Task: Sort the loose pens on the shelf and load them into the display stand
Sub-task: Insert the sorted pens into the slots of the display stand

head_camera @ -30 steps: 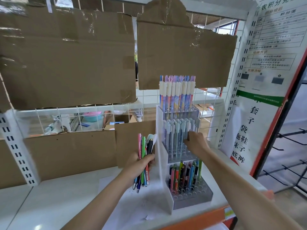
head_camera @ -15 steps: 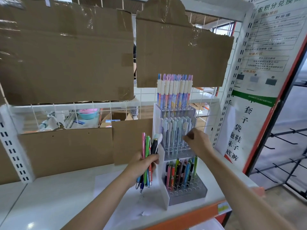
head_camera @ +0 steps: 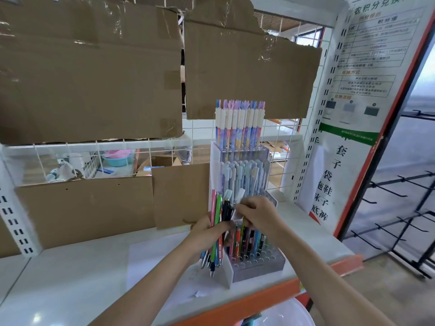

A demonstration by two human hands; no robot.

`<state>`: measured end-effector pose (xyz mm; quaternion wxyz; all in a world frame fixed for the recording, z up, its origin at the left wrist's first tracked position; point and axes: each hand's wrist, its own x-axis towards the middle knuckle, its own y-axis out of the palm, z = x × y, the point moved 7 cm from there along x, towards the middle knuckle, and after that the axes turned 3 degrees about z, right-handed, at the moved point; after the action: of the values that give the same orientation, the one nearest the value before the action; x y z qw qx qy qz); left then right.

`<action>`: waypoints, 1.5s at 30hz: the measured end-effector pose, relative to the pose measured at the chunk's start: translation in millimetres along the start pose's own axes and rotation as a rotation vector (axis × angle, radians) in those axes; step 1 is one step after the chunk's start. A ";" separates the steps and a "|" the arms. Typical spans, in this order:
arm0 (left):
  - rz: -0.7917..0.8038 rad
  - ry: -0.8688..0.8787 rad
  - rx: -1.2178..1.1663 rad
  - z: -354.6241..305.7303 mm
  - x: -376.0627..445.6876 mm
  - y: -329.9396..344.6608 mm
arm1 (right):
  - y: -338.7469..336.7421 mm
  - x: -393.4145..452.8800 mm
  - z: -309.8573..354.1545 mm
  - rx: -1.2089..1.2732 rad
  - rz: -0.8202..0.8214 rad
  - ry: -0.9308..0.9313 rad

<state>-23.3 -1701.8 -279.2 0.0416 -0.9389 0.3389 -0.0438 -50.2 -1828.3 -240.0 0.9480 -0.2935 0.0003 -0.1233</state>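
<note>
On white shelf (head_camera: 70, 274), before tiered display stand (head_camera: 256, 267): left hand (head_camera: 207, 234) is gripping an upright bundle of pens (head_camera: 217, 222). Right hand (head_camera: 256, 214) is pinching a pale pen (head_camera: 238, 201) at the bundle's top. Stand's lowest tier is holding mixed pens.

Left of the stand: white shelf top (head_camera: 70, 274) is lying open, only a paper sheet (head_camera: 153, 260) resting flat there.
Behind: cardboard panels (head_camera: 89, 208) are closing off the back.
Stand front: both hands (head_camera: 207, 234) (head_camera: 256, 215) and the pen bundle (head_camera: 217, 231) are crowding the display stand (head_camera: 256, 267), covering its middle tier.
Front holes: empty sockets are showing along the lowest tier's near edge.
Right: poster board (head_camera: 353, 114) is standing near the stand, leaving a narrow strip of shelf between.
Above: upper cardboard (head_camera: 247, 74) is hanging just behind the top row's pen tips (head_camera: 240, 107).
</note>
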 end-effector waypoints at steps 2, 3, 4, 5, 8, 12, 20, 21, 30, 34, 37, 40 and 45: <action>0.005 -0.026 0.001 4.6 1.5 0.7 | -16.3 3.7 -2.7 0.097 -0.103 0.047; 0.007 -0.037 0.017 7.2 1.1 0.0 | -29.0 5.5 -2.4 0.135 -0.169 0.049; 0.002 -0.043 0.031 9.9 0.5 -2.0 | -44.3 7.1 -0.4 0.131 -0.249 0.030; -0.007 -0.043 0.034 12.6 -0.3 -5.2 | -61.0 8.7 2.4 0.087 -0.335 -0.006; -0.038 -0.037 -0.015 16.8 -3.2 -14.0 | -96.5 14.5 11.0 -0.049 -0.495 -0.126; -0.070 -0.032 -0.042 13.6 -2.0 -15.4 | -98.2 32.0 11.4 -0.158 -0.482 -0.175; -0.038 -0.006 -0.029 9.2 0.4 -16.6 | -62.1 65.2 -21.6 -0.055 -0.274 0.022; -0.033 -0.006 -0.035 9.2 0.0 -16.9 | -60.1 66.6 -28.8 0.045 -0.281 0.061; -0.003 0.007 -0.019 9.1 -2.3 -16.7 | -64.5 61.7 -32.9 -0.023 -0.285 0.049; 0.043 0.030 -0.058 4.7 -3.7 -13.7 | -45.0 31.2 -19.6 -0.015 -0.150 -0.022; 0.158 0.025 -0.094 1.2 -5.6 -1.3 | 4.5 4.7 -6.4 0.262 0.234 -0.031; 0.211 0.000 -0.154 0.5 -7.7 7.8 | 21.5 -3.9 0.1 0.450 0.309 -0.024; 0.184 -0.008 -0.116 -7.6 -6.2 4.8 | 3.1 2.2 3.0 0.361 0.040 -0.036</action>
<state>-31.9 -1701.9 -272.5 -0.0077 -0.9047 0.4256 -0.0166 -47.1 -1824.7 -239.2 0.9873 -0.1207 -0.0328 -0.0975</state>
